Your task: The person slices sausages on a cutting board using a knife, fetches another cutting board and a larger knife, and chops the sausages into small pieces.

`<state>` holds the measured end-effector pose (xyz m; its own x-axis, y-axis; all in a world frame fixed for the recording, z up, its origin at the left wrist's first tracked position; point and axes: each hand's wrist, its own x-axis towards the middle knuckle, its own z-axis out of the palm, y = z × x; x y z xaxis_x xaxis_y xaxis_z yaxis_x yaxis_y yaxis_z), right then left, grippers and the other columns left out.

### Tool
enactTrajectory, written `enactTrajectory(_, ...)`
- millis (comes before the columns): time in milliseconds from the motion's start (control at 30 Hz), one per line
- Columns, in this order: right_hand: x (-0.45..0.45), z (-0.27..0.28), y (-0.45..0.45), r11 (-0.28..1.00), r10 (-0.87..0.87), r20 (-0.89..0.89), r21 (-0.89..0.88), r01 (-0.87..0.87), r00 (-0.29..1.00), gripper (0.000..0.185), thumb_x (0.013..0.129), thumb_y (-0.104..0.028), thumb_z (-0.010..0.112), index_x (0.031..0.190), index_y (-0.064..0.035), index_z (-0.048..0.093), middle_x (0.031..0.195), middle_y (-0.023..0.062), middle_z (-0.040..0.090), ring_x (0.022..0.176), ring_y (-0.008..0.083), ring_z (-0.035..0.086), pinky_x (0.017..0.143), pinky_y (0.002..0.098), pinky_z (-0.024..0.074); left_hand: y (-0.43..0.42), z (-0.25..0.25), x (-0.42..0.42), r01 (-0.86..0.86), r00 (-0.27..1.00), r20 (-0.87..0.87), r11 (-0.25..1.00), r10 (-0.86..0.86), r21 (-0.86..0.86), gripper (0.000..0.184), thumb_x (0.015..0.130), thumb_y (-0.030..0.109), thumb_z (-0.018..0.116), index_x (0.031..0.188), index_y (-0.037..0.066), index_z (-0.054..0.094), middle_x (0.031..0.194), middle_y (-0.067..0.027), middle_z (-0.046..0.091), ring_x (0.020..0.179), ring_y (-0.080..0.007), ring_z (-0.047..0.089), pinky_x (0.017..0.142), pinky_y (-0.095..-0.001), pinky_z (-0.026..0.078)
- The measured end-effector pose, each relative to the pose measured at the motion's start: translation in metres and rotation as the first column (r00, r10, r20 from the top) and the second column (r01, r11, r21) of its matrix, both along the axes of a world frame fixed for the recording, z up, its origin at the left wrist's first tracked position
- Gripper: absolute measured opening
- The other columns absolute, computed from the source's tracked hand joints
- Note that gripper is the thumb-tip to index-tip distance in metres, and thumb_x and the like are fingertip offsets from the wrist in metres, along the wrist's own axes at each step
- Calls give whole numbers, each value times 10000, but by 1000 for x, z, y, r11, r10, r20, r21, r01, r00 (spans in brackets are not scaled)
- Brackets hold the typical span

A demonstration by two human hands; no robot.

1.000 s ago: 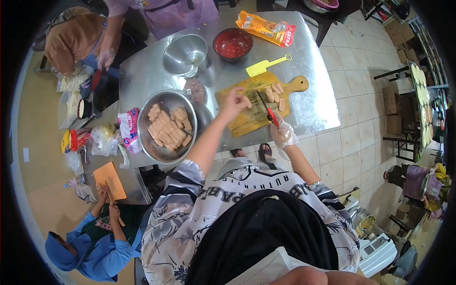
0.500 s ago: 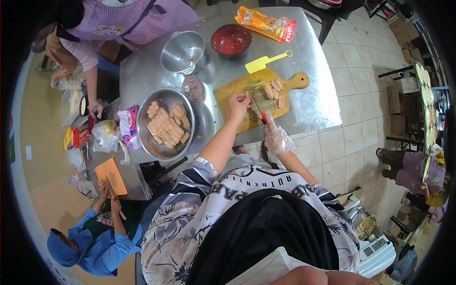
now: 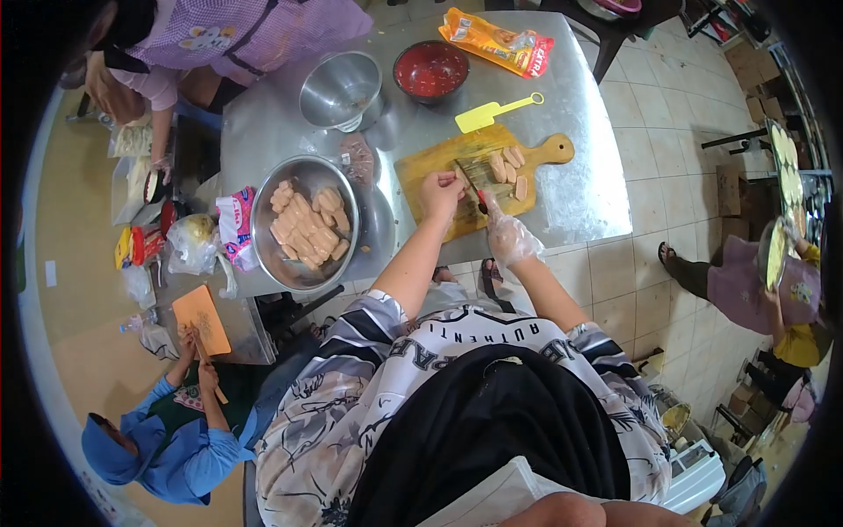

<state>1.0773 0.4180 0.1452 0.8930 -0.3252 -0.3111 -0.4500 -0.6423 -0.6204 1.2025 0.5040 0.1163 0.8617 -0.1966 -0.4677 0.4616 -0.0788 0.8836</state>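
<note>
Right hand (image 3: 507,234) is gripping a knife (image 3: 482,201), left hand (image 3: 442,195) pinching something unclear; few pieces (image 3: 500,169) are seemingly lying cut, most sausages (image 3: 303,230) remaining.

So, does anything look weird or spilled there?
One odd thing: the right hand, holding the knife, wears a clear glove, but the left hand looks bare. You'd usually expect both to match. The red bowl has pale bits inside, probably just from use. I see no clear spill.
</note>
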Motion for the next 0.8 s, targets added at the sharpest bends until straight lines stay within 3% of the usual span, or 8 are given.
enactTrajectory(200, 1, -5, 8, 1000, -18, -30, 3, 18, 999, 628, 782, -40, 398, 1344, -245, 203, 802, 240, 585, 754, 371, 584, 652, 459, 437, -2, 0, -5, -45, 997, 62, 998, 47, -41, 232, 693, -27, 616, 899, -54, 513, 851, -119, 563, 690, -166, 578, 584, -240, 503)
enactTrajectory(300, -13, 12, 10, 1000, -3, -169, -11, 1, 986, 652, 785, -41, 388, 1350, -273, 158, 819, 238, 588, 775, 364, 586, 665, 465, 433, -3, 5, -6, -49, 998, 30, 999, 50, -10, 228, 702, -22, 617, 902, -59, 513, 842, -121, 570, 687, -164, 580, 580, -240, 498)
enactTrajectory(367, -27, 19, 10, 999, 6, -273, -41, -17, 962, 640, 803, -56, 367, 1351, -288, 130, 832, 238, 588, 775, 358, 588, 667, 471, 428, -2, -1, -6, -92, 995, 24, 992, 94, -85, 217, 708, -21, 615, 893, -73, 514, 815, -122, 575, 653, -157, 578, 564, -238, 488)
enactTrajectory(600, -55, 15, 1, 1000, -2, -198, -16, -1, 980, 576, 848, -118, 349, 1347, -301, 128, 813, 243, 585, 754, 381, 577, 669, 482, 425, -1, -5, -5, -116, 993, -14, 990, 115, -83, 151, 694, -30, 621, 821, -81, 556, 748, -118, 594, 591, -145, 567, 527, -219, 457)
enactTrajectory(667, -53, 12, 0, 999, -13, -94, -51, 8, 996, 574, 852, -141, 359, 1348, -306, 124, 789, 242, 585, 732, 394, 573, 655, 483, 430, -1, -4, -6, -107, 994, -13, 994, 107, -38, 103, 696, -19, 624, 773, -68, 576, 729, -108, 599, 593, -142, 568, 523, -214, 450)
enactTrajectory(800, -32, 11, 2, 995, 5, -70, -97, -12, 998, 580, 851, -155, 370, 1351, -305, 118, 751, 229, 589, 687, 385, 578, 614, 477, 438, -2, -2, -8, -146, 989, -11, 989, 146, -36, 92, 685, 11, 624, 743, -58, 614, 675, -86, 604, 544, -122, 550, 499, -225, 447)
